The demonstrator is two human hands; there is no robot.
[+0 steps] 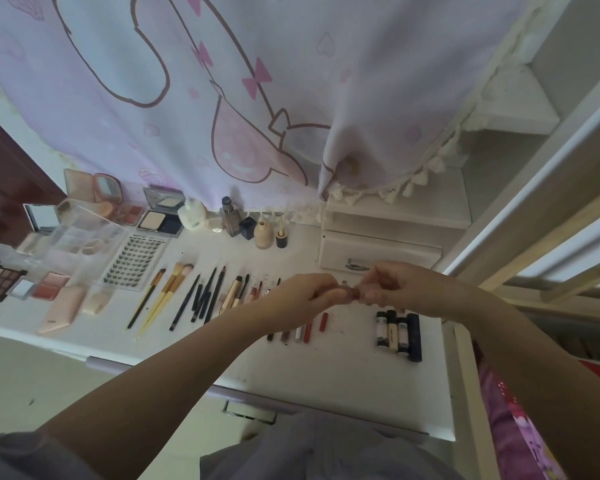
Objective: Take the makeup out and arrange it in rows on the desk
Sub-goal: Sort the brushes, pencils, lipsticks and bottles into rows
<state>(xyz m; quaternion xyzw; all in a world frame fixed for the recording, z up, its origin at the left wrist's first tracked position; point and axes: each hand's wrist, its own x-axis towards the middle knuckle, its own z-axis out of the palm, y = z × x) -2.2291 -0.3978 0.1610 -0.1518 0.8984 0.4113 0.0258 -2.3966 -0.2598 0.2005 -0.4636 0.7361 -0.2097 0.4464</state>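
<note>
White desk (343, 375) under a pink curtain (222, 98) already carries rows: palettes far left, brushes (167, 296) in the middle, tubes (397, 332) to the right. Above the lipsticks (307, 329), the left hand (305, 294) and right hand (392, 287) both pinch one small brownish lipstick (352, 293), held off the surface. If it slips, it would likely drop onto the lipsticks below and knock them askew.

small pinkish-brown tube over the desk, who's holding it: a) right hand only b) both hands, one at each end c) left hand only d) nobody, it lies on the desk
b: the small pinkish-brown tube is pinched between the left hand and the right hand, one at each end, above the white desk.
</note>
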